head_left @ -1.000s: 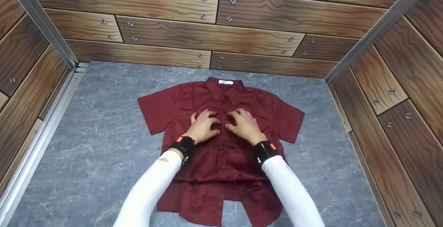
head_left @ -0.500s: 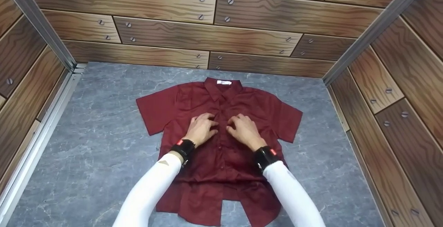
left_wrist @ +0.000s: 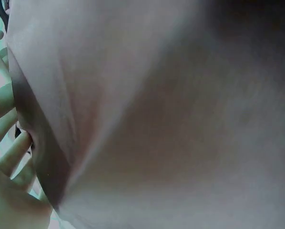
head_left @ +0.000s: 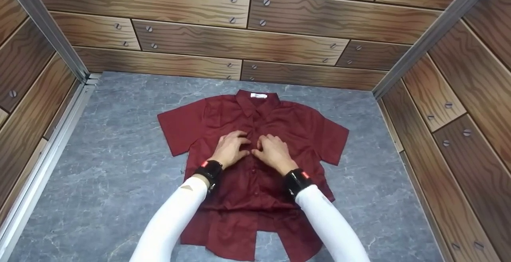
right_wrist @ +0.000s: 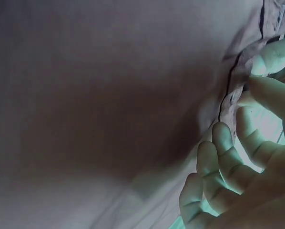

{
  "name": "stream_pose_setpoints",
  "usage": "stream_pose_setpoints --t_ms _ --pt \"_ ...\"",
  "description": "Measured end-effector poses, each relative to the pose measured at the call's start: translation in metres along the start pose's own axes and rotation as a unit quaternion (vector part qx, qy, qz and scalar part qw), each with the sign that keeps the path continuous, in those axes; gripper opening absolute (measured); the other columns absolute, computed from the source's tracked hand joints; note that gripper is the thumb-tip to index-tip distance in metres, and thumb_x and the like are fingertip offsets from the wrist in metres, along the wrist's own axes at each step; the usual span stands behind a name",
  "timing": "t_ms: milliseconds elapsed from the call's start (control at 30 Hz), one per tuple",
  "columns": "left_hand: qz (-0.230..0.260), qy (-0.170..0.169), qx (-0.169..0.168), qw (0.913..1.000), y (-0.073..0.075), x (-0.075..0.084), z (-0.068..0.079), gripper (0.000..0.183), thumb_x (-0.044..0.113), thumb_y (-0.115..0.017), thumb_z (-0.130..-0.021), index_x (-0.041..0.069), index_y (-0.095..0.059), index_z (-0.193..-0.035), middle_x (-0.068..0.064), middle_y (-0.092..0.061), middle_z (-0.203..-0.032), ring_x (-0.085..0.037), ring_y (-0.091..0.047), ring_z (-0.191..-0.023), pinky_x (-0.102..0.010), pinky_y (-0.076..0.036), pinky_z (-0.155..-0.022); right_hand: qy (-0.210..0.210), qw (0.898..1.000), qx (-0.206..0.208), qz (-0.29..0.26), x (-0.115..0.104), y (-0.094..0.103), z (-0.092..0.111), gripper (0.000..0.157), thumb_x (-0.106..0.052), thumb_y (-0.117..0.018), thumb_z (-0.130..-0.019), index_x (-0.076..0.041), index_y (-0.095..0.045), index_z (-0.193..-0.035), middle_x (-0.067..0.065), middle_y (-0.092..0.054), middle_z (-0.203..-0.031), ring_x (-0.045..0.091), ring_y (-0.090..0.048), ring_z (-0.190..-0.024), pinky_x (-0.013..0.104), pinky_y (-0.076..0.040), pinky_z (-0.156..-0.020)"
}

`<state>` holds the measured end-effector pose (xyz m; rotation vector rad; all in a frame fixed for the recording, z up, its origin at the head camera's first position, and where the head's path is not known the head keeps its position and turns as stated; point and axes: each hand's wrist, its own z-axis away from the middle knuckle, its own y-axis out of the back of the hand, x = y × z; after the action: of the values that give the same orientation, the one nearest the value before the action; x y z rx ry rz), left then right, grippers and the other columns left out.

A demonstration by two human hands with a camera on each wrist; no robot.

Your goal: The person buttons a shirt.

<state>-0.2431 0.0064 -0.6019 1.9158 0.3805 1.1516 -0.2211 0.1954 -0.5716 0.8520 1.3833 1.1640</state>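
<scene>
A dark red short-sleeved button shirt (head_left: 223, 194) lies front up, its collar at the far side and its two front tails parted at the bottom. My left hand (head_left: 230, 148) rests left of the button strip with bent fingers, the thumb apart from them in the head view. On the other side, my right hand (head_left: 274, 152) has its thumb reaching the strip. Its thumb and index tips come close together at the fabric edge (right_wrist: 230, 95) in the right wrist view; whether they pinch cloth is unclear. Shirt cloth (left_wrist: 133, 119) fills most of the left wrist view.
The shirt lies on a grey marbled surface (head_left: 100, 166). Wood-patterned walls (head_left: 191, 38) stand at the back and on both sides, with metal rails (head_left: 48, 26) at the corners. Each wrist wears a black band (head_left: 297, 182) below a white sleeve.
Both hands have moved slightly nearer to me along the shirt front. My right hand has then shifted left to the button strip, while the left has barely moved since half a second ago.
</scene>
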Motion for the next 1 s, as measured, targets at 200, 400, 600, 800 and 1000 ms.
stream_pose_setpoints --t_ms 200,400,600,800,1000 --pt "0.026 -0.002 -0.02 0.9995 0.003 -0.003 0.001 0.04 0.014 -0.082 -0.087 0.006 -0.073 -0.125 -0.018 -0.059 -0.142 -0.037 -0.051 -0.135 -0.062 -0.037 -0.106 0.018 1.0 -0.001 -0.014 0.001 -0.002 -0.002 0.022 -0.029 -0.075 -0.093 -0.017 -0.065 -0.109 0.005 -0.061 -0.101 0.034 -0.061 -0.102 0.056 -0.049 -0.085" --pt "0.039 -0.004 -0.023 0.999 0.005 -0.005 0.001 0.045 0.013 -0.082 -0.086 0.006 -0.07 -0.13 -0.019 -0.059 -0.142 -0.038 -0.051 -0.136 -0.064 -0.037 -0.106 0.062 0.998 0.006 -0.015 -0.001 -0.003 -0.001 0.023 -0.029 -0.074 -0.096 -0.019 -0.071 -0.117 0.007 -0.064 -0.109 0.035 -0.061 -0.104 0.055 -0.048 -0.085" --pt "0.039 -0.007 -0.021 0.999 0.005 -0.005 0.001 0.046 0.013 -0.083 -0.086 0.005 -0.07 -0.13 -0.019 -0.059 -0.142 -0.038 -0.051 -0.136 -0.064 -0.037 -0.105 0.066 0.998 0.017 0.012 -0.003 -0.002 -0.002 0.019 -0.027 -0.077 -0.094 -0.017 -0.074 -0.11 0.01 -0.064 -0.106 0.035 -0.062 -0.101 0.056 -0.049 -0.083" --pt "0.036 -0.006 -0.022 0.9991 0.004 -0.005 0.001 0.047 0.014 -0.083 -0.086 0.006 -0.07 -0.13 -0.018 -0.059 -0.142 -0.037 -0.052 -0.136 -0.063 -0.037 -0.106 0.056 0.998 0.001 0.007 -0.002 0.0 -0.006 0.01 -0.023 -0.076 -0.094 -0.017 -0.072 -0.101 0.01 -0.062 -0.104 0.035 -0.06 -0.1 0.054 -0.048 -0.083" --pt "0.035 0.0 -0.026 0.9991 0.004 -0.002 0.0 0.047 0.014 -0.082 -0.085 0.008 -0.071 -0.131 -0.018 -0.057 -0.144 -0.038 -0.048 -0.139 -0.061 -0.034 -0.108 0.043 0.997 -0.017 -0.058 0.0 0.005 -0.011 0.006 -0.017 -0.071 -0.096 -0.017 -0.069 -0.09 0.004 -0.057 -0.095 0.033 -0.058 -0.099 0.052 -0.048 -0.086"
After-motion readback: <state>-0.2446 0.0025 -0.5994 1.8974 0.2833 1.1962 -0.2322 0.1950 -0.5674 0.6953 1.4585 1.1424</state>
